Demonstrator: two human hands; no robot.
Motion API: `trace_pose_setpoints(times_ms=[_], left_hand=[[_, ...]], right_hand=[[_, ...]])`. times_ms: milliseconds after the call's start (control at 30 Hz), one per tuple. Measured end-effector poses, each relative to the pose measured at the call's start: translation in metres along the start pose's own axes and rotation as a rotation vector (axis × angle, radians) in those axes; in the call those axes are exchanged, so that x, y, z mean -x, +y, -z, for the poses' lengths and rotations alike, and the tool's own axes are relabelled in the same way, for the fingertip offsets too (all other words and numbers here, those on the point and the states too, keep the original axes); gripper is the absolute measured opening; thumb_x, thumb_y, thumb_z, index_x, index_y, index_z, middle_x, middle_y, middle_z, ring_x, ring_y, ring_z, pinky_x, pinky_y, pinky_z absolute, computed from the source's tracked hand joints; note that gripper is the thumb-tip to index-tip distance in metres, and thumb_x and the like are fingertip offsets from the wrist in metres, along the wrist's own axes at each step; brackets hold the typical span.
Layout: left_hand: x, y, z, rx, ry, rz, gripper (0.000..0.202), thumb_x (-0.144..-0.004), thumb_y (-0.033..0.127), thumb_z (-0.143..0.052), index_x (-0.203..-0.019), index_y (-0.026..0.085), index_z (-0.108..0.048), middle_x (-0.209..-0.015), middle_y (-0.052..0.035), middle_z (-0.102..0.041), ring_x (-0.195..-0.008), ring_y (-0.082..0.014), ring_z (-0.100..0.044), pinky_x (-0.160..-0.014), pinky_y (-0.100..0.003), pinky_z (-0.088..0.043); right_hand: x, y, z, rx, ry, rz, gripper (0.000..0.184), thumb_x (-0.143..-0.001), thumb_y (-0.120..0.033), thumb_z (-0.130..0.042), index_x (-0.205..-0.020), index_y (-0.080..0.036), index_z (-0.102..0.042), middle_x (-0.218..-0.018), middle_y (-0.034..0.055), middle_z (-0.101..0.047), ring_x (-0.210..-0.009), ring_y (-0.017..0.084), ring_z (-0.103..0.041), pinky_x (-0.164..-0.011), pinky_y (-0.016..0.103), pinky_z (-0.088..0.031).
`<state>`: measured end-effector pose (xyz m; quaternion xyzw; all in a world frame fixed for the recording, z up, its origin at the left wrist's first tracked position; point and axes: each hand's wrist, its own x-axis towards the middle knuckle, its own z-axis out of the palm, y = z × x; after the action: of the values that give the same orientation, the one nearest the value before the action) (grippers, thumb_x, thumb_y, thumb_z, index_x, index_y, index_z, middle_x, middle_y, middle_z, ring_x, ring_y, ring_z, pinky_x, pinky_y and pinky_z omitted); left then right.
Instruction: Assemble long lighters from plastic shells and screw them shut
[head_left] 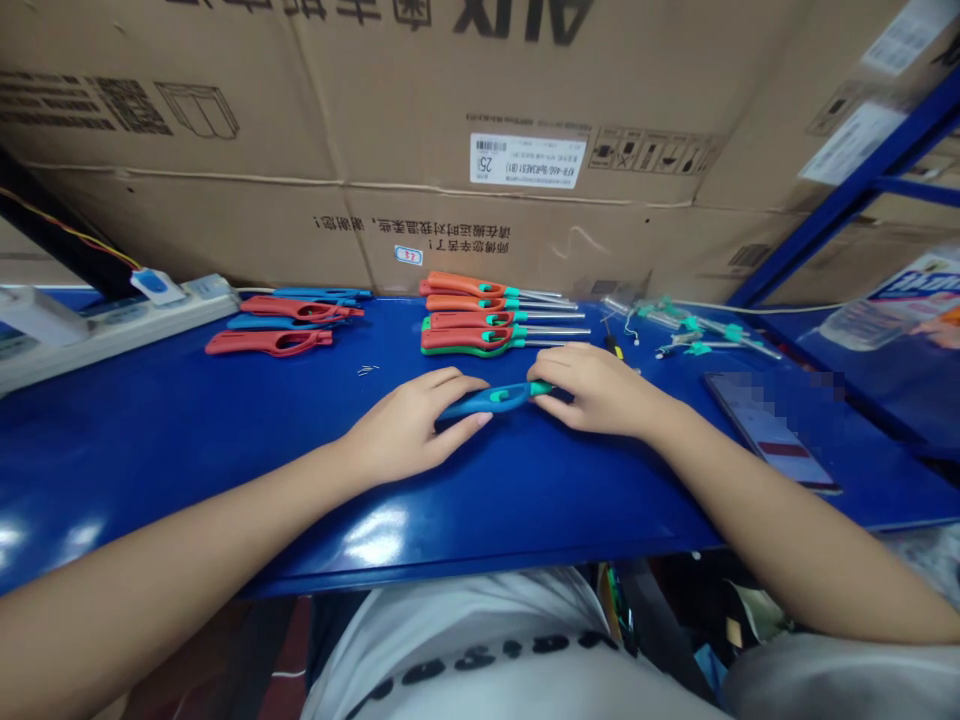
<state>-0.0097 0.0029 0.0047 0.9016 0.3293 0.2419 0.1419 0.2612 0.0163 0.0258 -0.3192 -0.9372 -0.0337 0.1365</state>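
Observation:
Between my hands lies a blue long-nosed gas lighter (514, 397) with a green trigger and green collar, just above the blue table. My left hand (416, 420) grips its handle end, thumb below and fingers above. At the other end my right hand (589, 390) pinches the green collar; the metal tube is hidden by that hand. Beyond them sits a row of lighters (469, 320) in orange, red and green, with metal tubes pointing right. To the left are red and blue lighter handle shells (270, 343) without tubes.
Metal tubes with green parts (697, 330) lie at the back right, near a black-and-yellow screwdriver (613, 345). A phone (772, 430) rests on the right. Tiny metal pins (367, 370) lie left of centre. A power strip (120, 330) is far left; cardboard (360, 130) walls the back.

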Motion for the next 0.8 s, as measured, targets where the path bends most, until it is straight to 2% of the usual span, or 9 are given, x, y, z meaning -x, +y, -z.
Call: trace_pose_setpoints(times_ms=[167, 267, 367, 433, 500, 567, 633, 700, 800], left_hand=[[0.0, -0.006, -0.005, -0.013, -0.076, 0.002, 0.04, -0.104, 0.041, -0.045, -0.135, 0.018, -0.057, -0.124, -0.0102, -0.063, -0.116, -0.0237, -0.06, -0.104, -0.038, -0.048], [0.0, -0.008, -0.007, -0.069, -0.092, -0.009, 0.04, -0.103, 0.039, -0.046, -0.136, 0.018, -0.056, -0.126, -0.0112, -0.062, -0.118, -0.0257, -0.059, -0.105, -0.041, -0.048], [-0.001, -0.007, -0.002, -0.19, -0.104, 0.004, 0.039, -0.1, 0.038, -0.05, -0.133, 0.018, -0.058, -0.123, -0.0121, -0.063, -0.114, -0.0283, -0.06, -0.101, -0.044, -0.05], [-0.001, -0.005, 0.003, -0.289, -0.123, 0.036, 0.039, -0.098, 0.041, -0.053, -0.128, 0.018, -0.061, -0.119, -0.0118, -0.064, -0.109, -0.0295, -0.062, -0.094, -0.043, -0.052], [-0.001, -0.004, 0.009, -0.369, -0.137, 0.09, 0.039, -0.096, 0.046, -0.054, -0.124, 0.02, -0.063, -0.114, -0.0101, -0.065, -0.104, -0.0297, -0.064, -0.084, -0.04, -0.054], [0.0, -0.004, 0.013, -0.399, -0.138, 0.145, 0.038, -0.095, 0.048, -0.054, -0.121, 0.022, -0.064, -0.112, -0.0084, -0.067, -0.097, -0.0281, -0.067, -0.075, -0.036, -0.053], [0.0, -0.004, 0.014, -0.362, -0.141, 0.168, 0.037, -0.095, 0.048, -0.055, -0.12, 0.022, -0.064, -0.111, -0.008, -0.066, -0.091, -0.0256, -0.068, -0.072, -0.034, -0.052], [0.0, -0.005, 0.013, -0.28, -0.146, 0.171, 0.036, -0.095, 0.045, -0.055, -0.119, 0.02, -0.065, -0.111, -0.0087, -0.065, -0.085, -0.023, -0.068, -0.071, -0.033, -0.052], [-0.001, -0.005, 0.012, -0.188, -0.145, 0.17, 0.034, -0.095, 0.04, -0.056, -0.118, 0.017, -0.066, -0.109, -0.0092, -0.064, -0.079, -0.0199, -0.065, -0.069, -0.032, -0.051]], right_hand=[[0.002, 0.008, 0.002, -0.089, -0.127, -0.108, 0.019, -0.096, -0.032, -0.058, -0.086, -0.017, -0.063, -0.087, 0.0069, -0.066, -0.076, 0.018, -0.056, -0.07, 0.029, -0.038], [0.004, 0.011, 0.002, -0.124, -0.21, -0.146, 0.02, -0.095, -0.035, -0.059, -0.085, -0.018, -0.061, -0.087, 0.0054, -0.066, -0.074, 0.016, -0.056, -0.065, 0.027, -0.036], [0.006, 0.012, 0.006, -0.071, -0.222, -0.224, 0.03, -0.091, -0.049, -0.063, -0.092, -0.019, -0.062, -0.092, 0.0057, -0.068, -0.08, 0.019, -0.06, -0.064, 0.027, -0.038], [0.007, 0.012, 0.01, 0.051, -0.192, -0.367, 0.042, -0.09, -0.06, -0.059, -0.1, -0.019, -0.064, -0.104, 0.01, -0.069, -0.088, 0.024, -0.064, -0.065, 0.03, -0.04], [0.009, 0.013, 0.014, 0.19, -0.169, -0.585, 0.054, -0.094, -0.064, -0.049, -0.114, -0.017, -0.063, -0.117, 0.0175, -0.066, -0.095, 0.032, -0.065, -0.066, 0.034, -0.044], [0.01, 0.016, 0.017, 0.281, -0.208, -0.815, 0.059, -0.097, -0.06, -0.044, -0.129, -0.011, -0.055, -0.126, 0.0258, -0.06, -0.101, 0.04, -0.066, -0.068, 0.041, -0.048], [0.011, 0.022, 0.019, 0.298, -0.306, -0.983, 0.06, -0.098, -0.051, -0.048, -0.137, -0.006, -0.048, -0.129, 0.0309, -0.058, -0.106, 0.045, -0.065, -0.073, 0.046, -0.05], [0.011, 0.029, 0.019, 0.266, -0.388, -1.056, 0.058, -0.097, -0.041, -0.051, -0.142, -0.005, -0.043, -0.128, 0.0314, -0.06, -0.11, 0.045, -0.065, -0.078, 0.049, -0.051], [0.012, 0.037, 0.019, 0.202, -0.423, -1.055, 0.057, -0.097, -0.032, -0.049, -0.146, -0.005, -0.04, -0.123, 0.0302, -0.065, -0.109, 0.043, -0.066, -0.081, 0.049, -0.051]])
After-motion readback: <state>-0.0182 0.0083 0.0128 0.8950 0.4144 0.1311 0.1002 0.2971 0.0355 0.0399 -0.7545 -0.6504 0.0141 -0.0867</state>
